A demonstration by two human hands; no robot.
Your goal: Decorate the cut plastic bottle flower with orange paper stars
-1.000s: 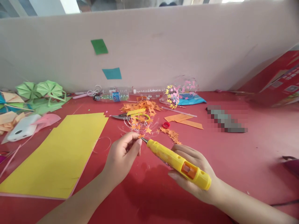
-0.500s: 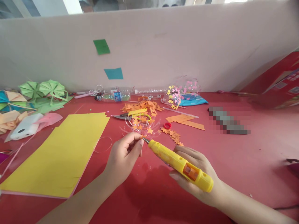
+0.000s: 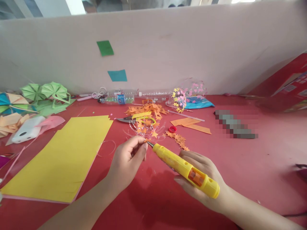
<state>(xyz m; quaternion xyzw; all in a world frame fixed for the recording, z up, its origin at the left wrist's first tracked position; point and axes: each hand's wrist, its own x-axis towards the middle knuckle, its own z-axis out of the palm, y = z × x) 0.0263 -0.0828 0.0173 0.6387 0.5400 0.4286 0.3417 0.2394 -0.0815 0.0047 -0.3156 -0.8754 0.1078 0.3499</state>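
My right hand [image 3: 203, 179] is wrapped round a yellow hot glue gun [image 3: 183, 166], its metal nozzle pointing up and left. At that nozzle, my left hand [image 3: 129, 156] pinches a small orange paper star [image 3: 146, 140], mostly hidden by the fingertips. Just beyond my fingers lies a clear plastic piece with orange stars [image 3: 154, 134] on it. Scissors [image 3: 126, 120] with a yellow handle and a yellow box cutter [image 3: 141, 115] lie behind. A pile of orange stars [image 3: 150, 108] is farther back, and a strip of more stars [image 3: 178, 140] lies by a red bottle cap [image 3: 172, 129].
Yellow paper sheets [image 3: 59, 153] cover the left of the red table [image 3: 153, 198]. Orange paper strips [image 3: 192, 124], a plastic bottle [image 3: 120, 98] and a star-covered clear bottle piece [image 3: 177, 99] lie towards the white partition [image 3: 153, 48]. Folded green paper [image 3: 54, 91] sits far left.
Both hands, the glue gun and the star stay almost still. The whole view has shifted very slightly.
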